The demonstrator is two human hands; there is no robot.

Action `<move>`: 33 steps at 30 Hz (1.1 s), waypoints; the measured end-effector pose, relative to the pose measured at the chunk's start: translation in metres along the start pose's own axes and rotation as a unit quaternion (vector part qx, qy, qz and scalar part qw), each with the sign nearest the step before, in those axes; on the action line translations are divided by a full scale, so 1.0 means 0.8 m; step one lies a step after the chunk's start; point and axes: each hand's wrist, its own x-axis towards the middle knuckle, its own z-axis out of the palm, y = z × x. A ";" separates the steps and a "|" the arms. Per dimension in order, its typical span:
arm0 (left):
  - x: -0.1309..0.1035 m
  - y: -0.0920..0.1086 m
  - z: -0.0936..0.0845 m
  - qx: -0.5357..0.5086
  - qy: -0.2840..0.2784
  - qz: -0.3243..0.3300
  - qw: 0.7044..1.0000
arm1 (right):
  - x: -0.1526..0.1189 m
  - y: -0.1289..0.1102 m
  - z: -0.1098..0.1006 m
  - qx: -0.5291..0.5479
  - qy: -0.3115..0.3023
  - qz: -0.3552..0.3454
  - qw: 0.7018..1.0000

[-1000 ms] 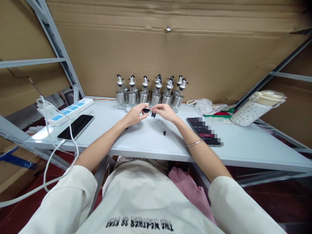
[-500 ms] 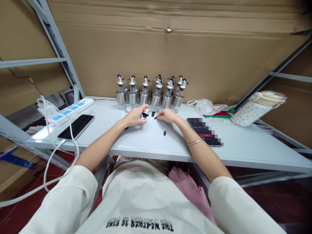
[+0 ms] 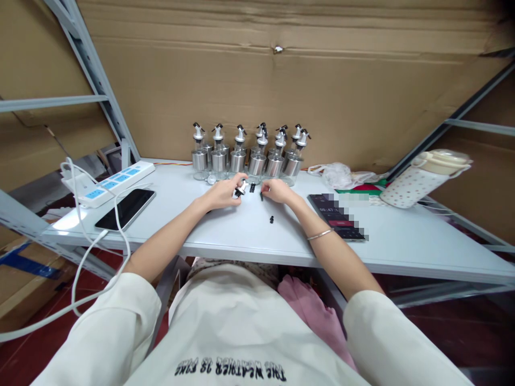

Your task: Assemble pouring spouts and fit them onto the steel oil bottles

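My left hand point(image 3: 222, 194) is closed on a white and black pourer top point(image 3: 241, 188), held between thumb and fingers just above the table. Facing it, my right hand point(image 3: 277, 191) pinches a small black piece point(image 3: 261, 197) that points down from the fingertips. Between the hands, small black parts point(image 3: 252, 188) lie on the table. Another small black part point(image 3: 272, 220) lies closer to the front edge. Behind the hands stand several glass bottles with steel sleeves point(image 3: 256, 163), topped with similar pourers.
A power strip point(image 3: 116, 183) and a cabled phone point(image 3: 126, 209) lie at the left of the white table point(image 3: 237, 236). Another phone point(image 3: 336, 219) lies right of my right forearm. Farther right are a plastic bag point(image 3: 340, 176) and a dotted bottle point(image 3: 418, 182). Cardboard point(image 3: 193, 80) backs the table.
The pourer top in my left hand has tilted and dropped slightly. My right hand has shifted a little to the right, and its black piece now points more straight down.
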 end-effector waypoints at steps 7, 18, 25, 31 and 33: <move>-0.002 0.001 -0.001 -0.004 -0.016 -0.010 1.000 | -0.001 -0.011 -0.011 0.180 0.042 0.012 0.983; -0.002 0.005 -0.003 -0.037 -0.023 -0.008 0.999 | 0.004 -0.015 -0.009 0.321 0.154 -0.103 0.929; -0.001 0.002 0.000 -0.029 -0.027 0.011 0.999 | 0.002 -0.024 -0.008 0.427 0.155 -0.060 0.889; 0.000 -0.007 0.006 -0.022 -0.047 0.035 0.998 | -0.001 -0.028 -0.005 0.373 0.150 -0.075 0.912; 0.000 -0.008 0.007 -0.024 -0.048 0.035 0.998 | -0.002 -0.028 -0.008 0.319 0.178 -0.075 0.928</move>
